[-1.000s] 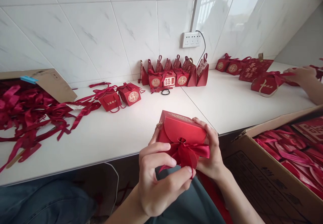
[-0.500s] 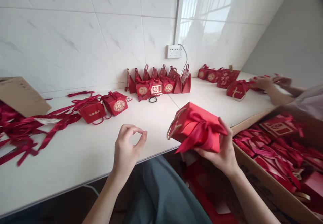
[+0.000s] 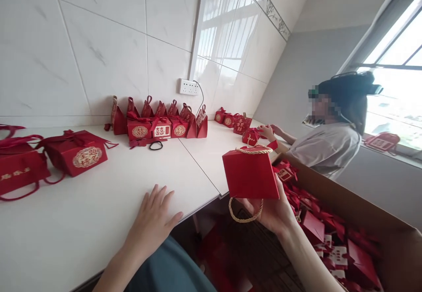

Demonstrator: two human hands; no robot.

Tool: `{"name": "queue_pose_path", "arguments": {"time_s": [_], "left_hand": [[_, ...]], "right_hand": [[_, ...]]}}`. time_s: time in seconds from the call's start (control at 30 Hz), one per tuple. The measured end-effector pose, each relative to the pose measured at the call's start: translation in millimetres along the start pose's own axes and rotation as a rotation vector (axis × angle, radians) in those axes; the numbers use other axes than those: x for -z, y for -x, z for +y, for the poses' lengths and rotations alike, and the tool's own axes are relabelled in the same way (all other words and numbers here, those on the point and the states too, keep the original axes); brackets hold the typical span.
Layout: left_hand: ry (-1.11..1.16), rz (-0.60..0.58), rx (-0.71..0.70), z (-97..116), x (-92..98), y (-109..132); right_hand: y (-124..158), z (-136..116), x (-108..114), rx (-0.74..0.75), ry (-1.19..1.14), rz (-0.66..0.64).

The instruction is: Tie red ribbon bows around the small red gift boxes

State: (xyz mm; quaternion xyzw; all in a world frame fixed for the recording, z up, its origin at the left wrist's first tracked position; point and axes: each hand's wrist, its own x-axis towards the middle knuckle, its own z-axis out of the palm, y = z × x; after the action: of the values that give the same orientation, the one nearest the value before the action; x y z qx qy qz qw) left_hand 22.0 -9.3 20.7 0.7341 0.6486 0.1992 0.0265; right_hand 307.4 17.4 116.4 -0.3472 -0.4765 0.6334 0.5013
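My right hand [image 3: 275, 213] is closed on a red box [image 3: 250, 175], with my thumb and fingers around its lower right side; a flat red side of the box faces me; one rope handle [image 3: 255, 150] sits at its top and another rope loop [image 3: 244, 220] hangs below; the box is up in the air by the table's edge, just left of the big carton [image 3: 356, 195]; my left hand [image 3: 151, 217] is palm down at the edge of the white table [image 3: 121, 164], fingers spread apart; more red boxes [image 3: 362, 261] fill the carton; a black ring [image 3: 156, 146] lies near the little boxes [image 3: 158, 127] by the wall; another person [image 3: 326, 147] sits past the carton.
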Motion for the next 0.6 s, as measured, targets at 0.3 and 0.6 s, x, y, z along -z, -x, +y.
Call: {"name": "queue_pose_path", "arguments": {"time_s": [0.3, 0.6], "left_hand": [[-0.016, -0.056, 0.008, 3.4, 4.0, -1.1], [0.014, -0.017, -0.004, 1.5, 1.2, -1.0]], "right_hand": [[20.1, 2.3, 2.6, 0.538, 0.92, 0.405], [37.6, -6.6, 6.2, 0.75, 1.425, 0.394]]}}
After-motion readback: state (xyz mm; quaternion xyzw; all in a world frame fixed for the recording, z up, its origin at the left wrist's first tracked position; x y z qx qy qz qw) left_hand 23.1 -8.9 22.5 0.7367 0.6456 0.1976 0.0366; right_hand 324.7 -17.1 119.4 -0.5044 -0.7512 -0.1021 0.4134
